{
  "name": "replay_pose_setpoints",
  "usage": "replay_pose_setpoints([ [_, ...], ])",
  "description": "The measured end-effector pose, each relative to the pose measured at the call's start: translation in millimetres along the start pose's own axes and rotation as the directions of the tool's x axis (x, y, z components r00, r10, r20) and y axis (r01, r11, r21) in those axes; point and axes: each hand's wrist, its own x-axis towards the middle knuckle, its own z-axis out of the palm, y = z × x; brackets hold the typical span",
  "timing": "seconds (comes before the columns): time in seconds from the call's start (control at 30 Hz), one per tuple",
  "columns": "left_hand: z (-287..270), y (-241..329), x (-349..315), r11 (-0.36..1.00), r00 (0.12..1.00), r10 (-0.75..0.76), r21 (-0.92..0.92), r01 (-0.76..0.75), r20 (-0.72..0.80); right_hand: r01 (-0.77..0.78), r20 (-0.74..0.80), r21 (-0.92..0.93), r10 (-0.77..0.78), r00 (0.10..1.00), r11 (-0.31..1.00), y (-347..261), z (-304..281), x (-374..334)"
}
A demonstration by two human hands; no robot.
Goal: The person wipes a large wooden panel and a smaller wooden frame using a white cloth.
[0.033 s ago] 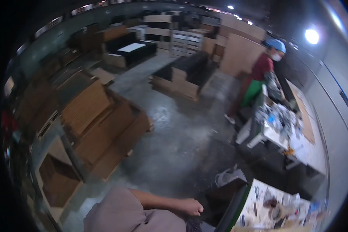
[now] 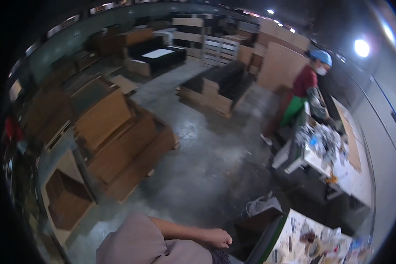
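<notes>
My left hand (image 2: 220,238) is closed in a fist at the lower middle, its forearm bent across in front of me from a light brownish sleeve (image 2: 136,240). Nothing sticks out of the fist. It hangs apart from everything, nearest to a dark box-like piece (image 2: 256,225) and a white work table (image 2: 282,241) with a dark green edge. On that table lie a roll of tape (image 2: 313,250), a dark reddish lump (image 2: 308,237) and small scattered bits. My right hand is out of sight.
Stacked brown boards (image 2: 103,119) stand at left, near an open wooden box frame (image 2: 68,200). Black and plywood panels (image 2: 215,90) sit ahead on the grey floor (image 2: 202,145). At right a co-worker (image 2: 307,83) bends over a cluttered white table (image 2: 325,165).
The whole view has shifted slightly, so most of the room appears farther right. My fist stays at nearly the same place in view. The co-worker remains at the table.
</notes>
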Motion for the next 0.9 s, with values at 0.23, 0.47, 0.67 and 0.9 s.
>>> replay_pose_setpoints([
  [0.23, 20.7, -6.6, -23.7, 0.943, 0.93, -0.292, -0.228, 0.242, -0.225, 0.283, 0.669, 0.624, -0.685, 0.288, 0.729, -120.4, 185.4, -32.2],
  [0.47, 4.2, -53.1, -127.8, 0.809, 0.755, -0.459, -0.572, 0.137, -0.468, 0.549, 0.632, 0.698, -0.756, -0.171, 0.459, -253.0, 182.4, -72.2],
  [0.67, -99.2, -87.2, -321.8, 0.619, 0.039, -0.773, -0.767, -0.169, -0.633, 0.056, 0.945, 0.328, -0.326, -0.036, 0.943, -227.7, 298.7, -76.4],
  [0.9, -223.2, -163.6, -623.2, 0.665, -0.817, 0.144, -0.557, 0.497, -0.558, 0.415, 0.877, 0.478, -0.445, -0.18, 0.774, -314.9, 400.9, -171.7],
])
